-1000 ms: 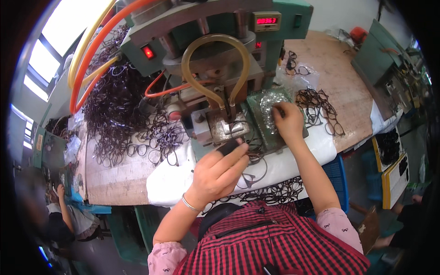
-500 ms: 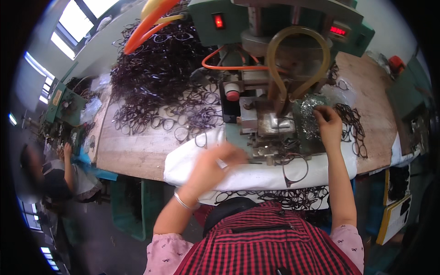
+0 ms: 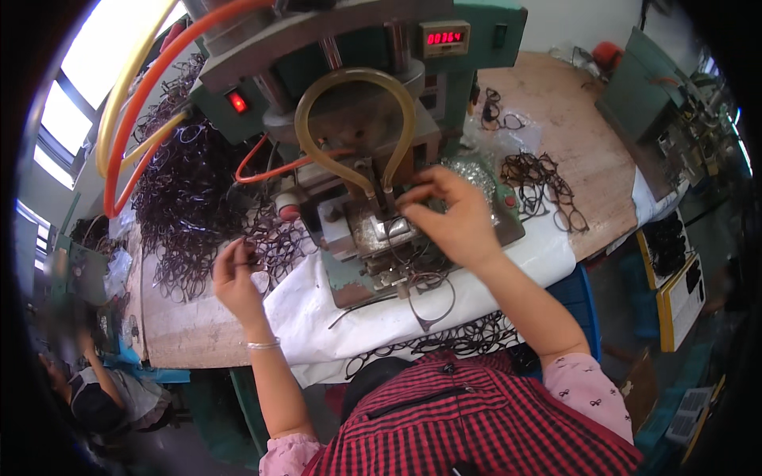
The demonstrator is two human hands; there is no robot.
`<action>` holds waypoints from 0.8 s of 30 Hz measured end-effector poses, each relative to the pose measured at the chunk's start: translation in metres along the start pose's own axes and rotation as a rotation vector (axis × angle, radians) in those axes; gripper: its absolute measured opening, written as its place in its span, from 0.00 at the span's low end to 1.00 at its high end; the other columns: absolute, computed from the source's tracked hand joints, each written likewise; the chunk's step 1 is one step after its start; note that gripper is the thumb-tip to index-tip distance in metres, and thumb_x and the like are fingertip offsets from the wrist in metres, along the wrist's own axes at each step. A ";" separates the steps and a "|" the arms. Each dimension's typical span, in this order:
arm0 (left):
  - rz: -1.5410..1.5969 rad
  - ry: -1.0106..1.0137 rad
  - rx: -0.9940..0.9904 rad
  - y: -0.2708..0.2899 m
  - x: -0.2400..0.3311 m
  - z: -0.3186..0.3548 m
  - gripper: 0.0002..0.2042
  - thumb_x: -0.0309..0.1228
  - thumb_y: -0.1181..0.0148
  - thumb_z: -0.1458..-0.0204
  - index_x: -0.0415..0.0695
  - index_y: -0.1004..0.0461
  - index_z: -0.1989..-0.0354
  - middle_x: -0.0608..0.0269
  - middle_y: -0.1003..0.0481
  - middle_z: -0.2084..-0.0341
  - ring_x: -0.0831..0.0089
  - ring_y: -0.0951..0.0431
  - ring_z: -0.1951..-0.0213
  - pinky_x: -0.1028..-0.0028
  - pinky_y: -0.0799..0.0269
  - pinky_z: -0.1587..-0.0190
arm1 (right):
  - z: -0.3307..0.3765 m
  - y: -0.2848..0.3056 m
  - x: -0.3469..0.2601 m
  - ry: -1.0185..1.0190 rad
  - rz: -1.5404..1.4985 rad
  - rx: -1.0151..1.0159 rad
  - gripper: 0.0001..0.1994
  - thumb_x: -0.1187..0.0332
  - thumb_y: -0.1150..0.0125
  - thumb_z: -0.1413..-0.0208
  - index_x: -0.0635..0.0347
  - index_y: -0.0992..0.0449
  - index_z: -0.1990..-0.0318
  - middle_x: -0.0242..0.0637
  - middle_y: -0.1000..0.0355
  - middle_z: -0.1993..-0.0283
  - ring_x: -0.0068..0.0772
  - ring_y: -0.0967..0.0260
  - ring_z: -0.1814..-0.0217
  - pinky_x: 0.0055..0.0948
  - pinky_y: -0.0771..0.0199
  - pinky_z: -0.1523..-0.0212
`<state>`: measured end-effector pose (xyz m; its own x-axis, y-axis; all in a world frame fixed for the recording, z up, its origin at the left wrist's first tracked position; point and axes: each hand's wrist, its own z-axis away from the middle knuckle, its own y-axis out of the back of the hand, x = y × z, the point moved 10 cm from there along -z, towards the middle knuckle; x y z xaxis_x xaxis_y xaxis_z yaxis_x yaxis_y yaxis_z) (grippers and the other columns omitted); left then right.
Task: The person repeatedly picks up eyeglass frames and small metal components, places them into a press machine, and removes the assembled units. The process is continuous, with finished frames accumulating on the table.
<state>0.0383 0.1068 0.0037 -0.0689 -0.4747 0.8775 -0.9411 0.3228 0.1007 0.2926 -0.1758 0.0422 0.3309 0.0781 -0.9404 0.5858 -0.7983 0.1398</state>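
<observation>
My left hand (image 3: 239, 284) is at the edge of a spread of dark eyeglass frames (image 3: 278, 238), left of a green press machine (image 3: 492, 28). Its fingers are bent together against the frames, and what they hold is too small to make out. My right hand (image 3: 459, 216) reaches into the press beside the metal die (image 3: 390, 228), thumb and fingers apart with nothing visible between them. One eyeglass frame (image 3: 432, 321) hangs at the front of the fixture, over the white cloth (image 3: 361, 333). A looped yellowish tube (image 3: 357, 75) comes down to the die.
A tall heap of dark frames (image 3: 186, 186) stands at the left. More frames (image 3: 544, 182) lie right of the press, and others (image 3: 468, 337) near my lap. Orange hose (image 3: 151, 75) arcs at upper left. Another person (image 3: 111, 393) sits at lower left. Shiny shavings (image 3: 476, 174) cover the press bed.
My left hand has moved left, from in front of the press to the eyeglass frames. My right hand has gone from the shavings to beside the die. The view has turned and shifted right.
</observation>
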 end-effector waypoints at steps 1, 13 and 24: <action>0.113 0.086 0.080 0.011 -0.001 0.001 0.07 0.25 0.43 0.38 0.37 0.23 0.54 0.57 0.19 0.64 0.72 0.18 0.66 0.81 0.22 0.67 | 0.001 0.001 0.000 0.002 -0.015 0.029 0.21 0.73 0.35 0.49 0.69 0.29 0.47 0.40 0.19 0.60 0.28 0.23 0.55 0.27 0.28 0.49; 0.830 0.230 0.039 0.022 -0.095 0.002 0.10 0.27 0.47 0.35 0.44 0.26 0.47 0.58 0.22 0.54 0.71 0.21 0.58 0.83 0.21 0.61 | 0.014 -0.028 0.006 -0.224 -0.581 0.106 0.26 0.74 0.33 0.48 0.68 0.33 0.42 0.37 0.22 0.58 0.21 0.28 0.54 0.23 0.30 0.49; 0.663 0.218 0.091 0.011 -0.053 -0.032 0.10 0.29 0.43 0.37 0.38 0.24 0.52 0.55 0.22 0.53 0.67 0.21 0.52 0.69 0.21 0.50 | 0.095 0.009 0.037 -0.401 -0.222 -0.316 0.14 0.69 0.43 0.36 0.68 0.24 0.48 0.36 0.21 0.70 0.21 0.23 0.67 0.22 0.25 0.61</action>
<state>0.0421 0.1612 -0.0266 -0.5785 -0.0236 0.8154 -0.7485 0.4127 -0.5191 0.2393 -0.2368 -0.0208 -0.0972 -0.0592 -0.9935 0.8229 -0.5662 -0.0468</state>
